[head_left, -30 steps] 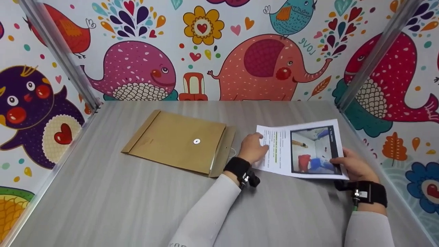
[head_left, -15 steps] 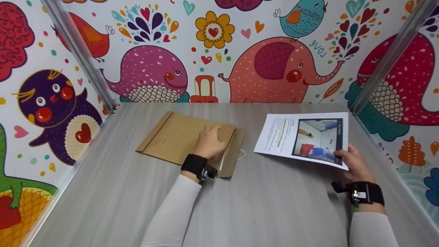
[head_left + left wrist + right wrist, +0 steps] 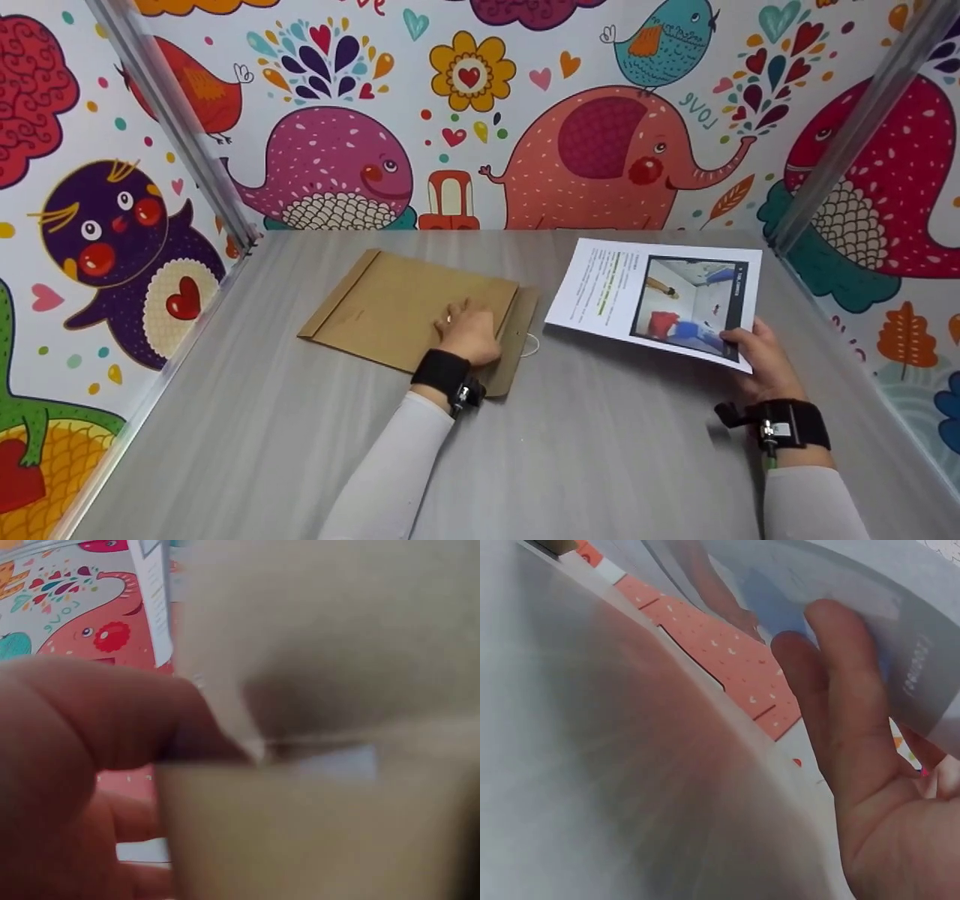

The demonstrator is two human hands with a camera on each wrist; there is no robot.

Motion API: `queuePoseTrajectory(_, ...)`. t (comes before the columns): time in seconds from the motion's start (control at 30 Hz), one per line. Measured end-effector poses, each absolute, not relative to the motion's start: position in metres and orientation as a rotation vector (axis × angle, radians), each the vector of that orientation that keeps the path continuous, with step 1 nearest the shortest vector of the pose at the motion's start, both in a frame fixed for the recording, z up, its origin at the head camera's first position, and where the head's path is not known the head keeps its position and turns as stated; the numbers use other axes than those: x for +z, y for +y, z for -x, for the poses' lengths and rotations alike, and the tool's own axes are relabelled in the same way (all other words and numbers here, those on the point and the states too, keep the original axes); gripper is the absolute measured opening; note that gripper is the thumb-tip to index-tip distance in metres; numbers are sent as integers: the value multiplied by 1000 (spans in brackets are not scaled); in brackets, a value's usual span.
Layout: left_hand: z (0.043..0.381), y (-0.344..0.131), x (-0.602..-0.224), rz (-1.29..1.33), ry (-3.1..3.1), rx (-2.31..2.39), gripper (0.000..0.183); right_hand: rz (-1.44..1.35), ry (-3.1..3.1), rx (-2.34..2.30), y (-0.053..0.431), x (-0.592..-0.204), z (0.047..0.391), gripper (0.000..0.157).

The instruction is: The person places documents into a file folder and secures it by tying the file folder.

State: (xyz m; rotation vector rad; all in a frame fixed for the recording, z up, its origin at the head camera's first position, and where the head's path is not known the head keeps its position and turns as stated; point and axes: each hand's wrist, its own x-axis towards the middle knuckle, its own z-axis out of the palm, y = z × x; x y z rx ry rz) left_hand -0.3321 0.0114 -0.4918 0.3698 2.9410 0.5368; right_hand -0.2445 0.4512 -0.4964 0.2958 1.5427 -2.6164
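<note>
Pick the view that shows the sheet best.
Head: it shows nearly the whole sheet, text and photo, with the right hand over one edge. Right wrist shows its underside, print faintly showing through, against the fingers. Left wrist: apparently just a narrow strip.

From the head view: the envelope [image 3: 397, 292] at 8 o'clock looks like matt brown card, the sheet [image 3: 592, 292] at 3 smooth white paper. Table's [image 3: 262, 435] a low-sheen grey woodgrain; rails [image 3: 853, 135] at 10 and 2, shiny metal; sleeves [image 3: 810, 499] at 4 and 7, smooth matt cloth.
</note>
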Motion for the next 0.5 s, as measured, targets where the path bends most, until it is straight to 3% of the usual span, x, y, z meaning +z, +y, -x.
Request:
queuePoseTrajectory(0.17,334,14,-487,-431,2892,698,62,-226,1617,-2561,440,-497,247,78)
queuePoseTrajectory(0.5,341,8,-485,-466,2879,1178,53,-114,1453,-2584,417,-494,248,46)
